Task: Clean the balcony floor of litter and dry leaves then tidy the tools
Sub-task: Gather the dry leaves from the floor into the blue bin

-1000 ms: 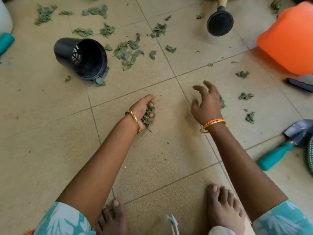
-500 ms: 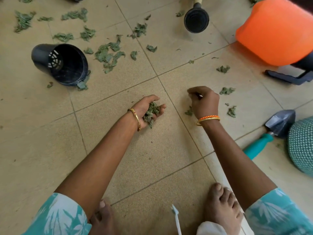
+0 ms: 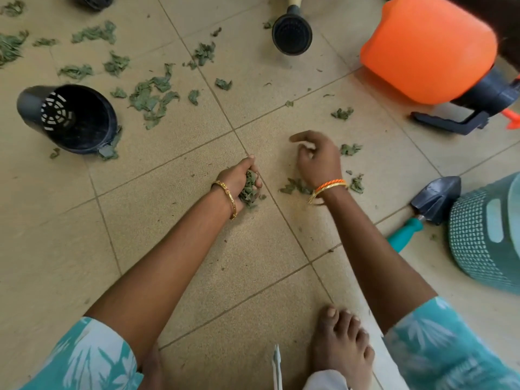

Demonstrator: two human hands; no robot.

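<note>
Head view, the only one there is, looks down on a tiled balcony floor point(image 3: 174, 249) where a person crouches, one bare foot point(image 3: 342, 344) at the bottom edge; the left hand point(image 3: 239, 182) is curled around a bunch of gathered dry leaves point(image 3: 250, 190), fingers closed on it with the bunch spilling a little from the palm and close to the tile; the right hand point(image 3: 318, 159) hovers just over the floor, loosely cupped and holding nothing that can be made out, with small leaf scraps point(image 3: 295, 187) beneath the wrist and more just beside it to the right point(image 3: 350, 149); a thicker scatter of leaves point(image 3: 153, 97) lies further off beside a black plastic pot point(image 3: 70, 119) tipped on its side, and the litter runs on toward the top left corner; the tools lie about untidied: an orange sprayer point(image 3: 427, 49) on its side, a trowel with a teal handle point(image 3: 430, 204), a teal mesh basket point(image 3: 484, 235) and a dark watering rose point(image 3: 292, 33); the step in hand looks like hand-gathering, and it would go best if the right hand sweeps the near scraps together into one heap before pinching them up, passes them to the full left hand only while that hand can close on them, and empties the bunch into a container before reaching for the far scatter; dry leaves crumble, so a light squeeze should leave fewer crumbs on the tile.
</note>
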